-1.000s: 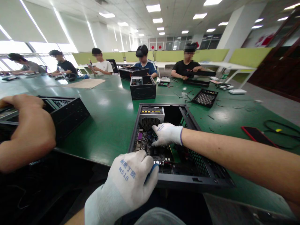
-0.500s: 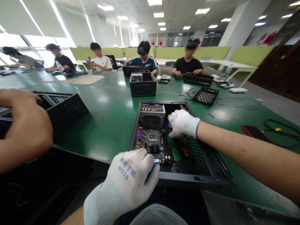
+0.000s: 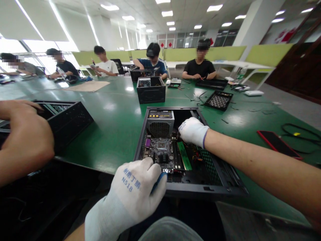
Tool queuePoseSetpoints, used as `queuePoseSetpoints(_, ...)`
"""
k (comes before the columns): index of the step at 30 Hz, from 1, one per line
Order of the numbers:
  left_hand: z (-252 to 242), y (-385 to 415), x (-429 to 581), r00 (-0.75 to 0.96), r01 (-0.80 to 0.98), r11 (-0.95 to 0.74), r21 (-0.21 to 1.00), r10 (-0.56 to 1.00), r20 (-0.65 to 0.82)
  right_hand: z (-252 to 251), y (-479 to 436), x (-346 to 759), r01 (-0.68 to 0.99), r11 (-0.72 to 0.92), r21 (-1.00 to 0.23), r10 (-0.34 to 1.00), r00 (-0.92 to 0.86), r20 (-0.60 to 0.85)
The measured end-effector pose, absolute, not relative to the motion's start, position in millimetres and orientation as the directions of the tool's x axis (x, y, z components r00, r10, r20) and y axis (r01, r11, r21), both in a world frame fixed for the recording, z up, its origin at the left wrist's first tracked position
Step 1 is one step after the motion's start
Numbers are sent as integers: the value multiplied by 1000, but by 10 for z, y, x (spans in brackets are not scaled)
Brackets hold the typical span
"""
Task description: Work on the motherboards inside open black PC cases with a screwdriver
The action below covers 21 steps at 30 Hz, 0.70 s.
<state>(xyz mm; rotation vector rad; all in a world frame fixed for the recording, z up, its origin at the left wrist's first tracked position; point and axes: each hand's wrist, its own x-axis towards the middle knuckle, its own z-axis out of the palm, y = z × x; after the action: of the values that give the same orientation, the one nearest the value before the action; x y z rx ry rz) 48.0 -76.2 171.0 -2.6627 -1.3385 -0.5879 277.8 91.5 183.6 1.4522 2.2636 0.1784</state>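
Note:
A black computer case (image 3: 208, 190) lies open on its side in front of me. Inside it sit a power supply (image 3: 160, 129) at the far left and a motherboard (image 3: 163, 155) below that. A green memory stick (image 3: 185, 156) stands along the board's right edge. My left hand (image 3: 140, 184), in a white glove, is closed over the near left corner of the case; its fingertips are hidden. My right hand (image 3: 193, 130), also gloved, reaches inside beside the board's far right corner. Its fingers are curled down, and what they pinch is hidden.
A neighbour's arm (image 3: 27, 140) works in another black case (image 3: 72, 120) at left. Across the green table stands a smaller case (image 3: 151, 92), with a black grille panel (image 3: 218, 100) to its right. A red-edged phone (image 3: 278, 144) and black cable (image 3: 298, 134) lie at right.
My right hand has turned and its fingers have curled in, showing more of the green memory stick. My left hand keeps its place on the case. The whole view has shifted slightly.

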Motion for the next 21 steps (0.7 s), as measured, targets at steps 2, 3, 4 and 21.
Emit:
queuePoseSetpoints(2,1707,-761,479,536,795,-602,81,758,372,1856,896,2776,817,430,384,896,-335,-291)
queuePoseSetpoints(3,1705,-760,480,536,795,-601,82,759,369,1868,883,2774,809,431,400,897,-333,-292)
queuePoseSetpoints(4,1703,-759,480,538,793,-604,83,758,369,1879,870,2772,803,434,409,896,-335,-293)
queuePoseSetpoints(21,1738,-746,475,533,797,-594,111,778,333,2016,637,3037,841,451,299,885,-465,-28)
